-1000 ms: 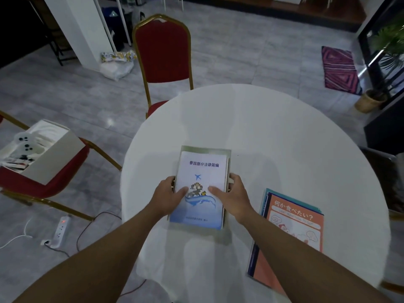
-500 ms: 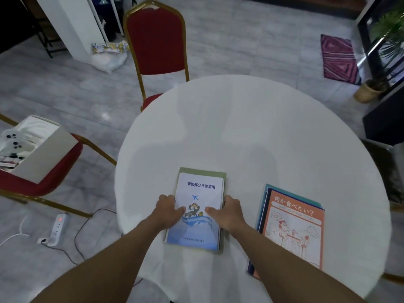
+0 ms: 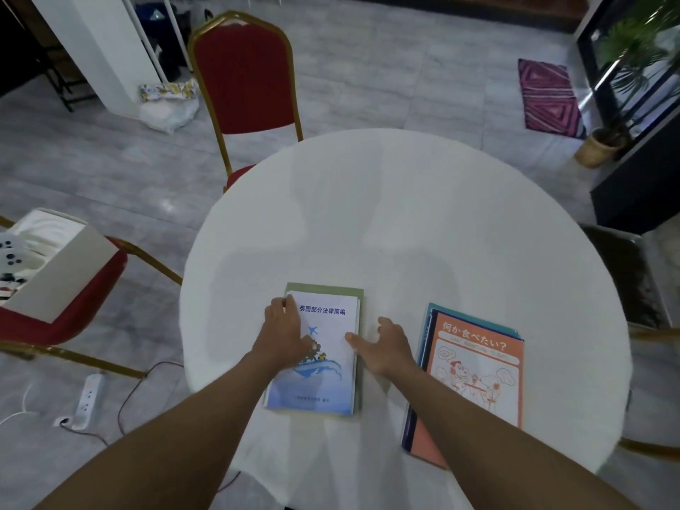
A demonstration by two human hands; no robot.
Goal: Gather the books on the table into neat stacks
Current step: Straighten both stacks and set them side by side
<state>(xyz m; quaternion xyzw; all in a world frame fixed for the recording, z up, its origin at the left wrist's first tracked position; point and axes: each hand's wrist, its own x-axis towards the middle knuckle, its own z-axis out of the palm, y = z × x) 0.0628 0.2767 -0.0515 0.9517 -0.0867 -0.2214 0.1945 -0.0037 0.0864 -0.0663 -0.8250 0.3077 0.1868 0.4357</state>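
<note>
Two stacks of books lie on the round white table point(image 3: 404, 222). The left stack has a white and blue booklet point(image 3: 327, 362) on top of a green book point(image 3: 331, 291). My left hand point(image 3: 283, 334) rests flat on the booklet's left side, fingertips at its top left corner. My right hand point(image 3: 384, 346) lies beside the stack's right edge, fingers spread, its thumb touching the booklet. To the right sits the second stack, with an orange book point(image 3: 474, 369) on top of teal and dark blue ones; my right forearm crosses its near corner.
A red chair with a gold frame point(image 3: 244, 75) stands at the table's far left. Another red chair point(image 3: 62, 311) at the left holds an open white box point(image 3: 51, 266). A power strip point(image 3: 86, 397) lies on the floor. A dark chair point(image 3: 625, 274) is at the right.
Both hands let go of the left stack's sides. My left hand slid up over the booklet to its top left corner; my right hand moved off to the right and spread.
</note>
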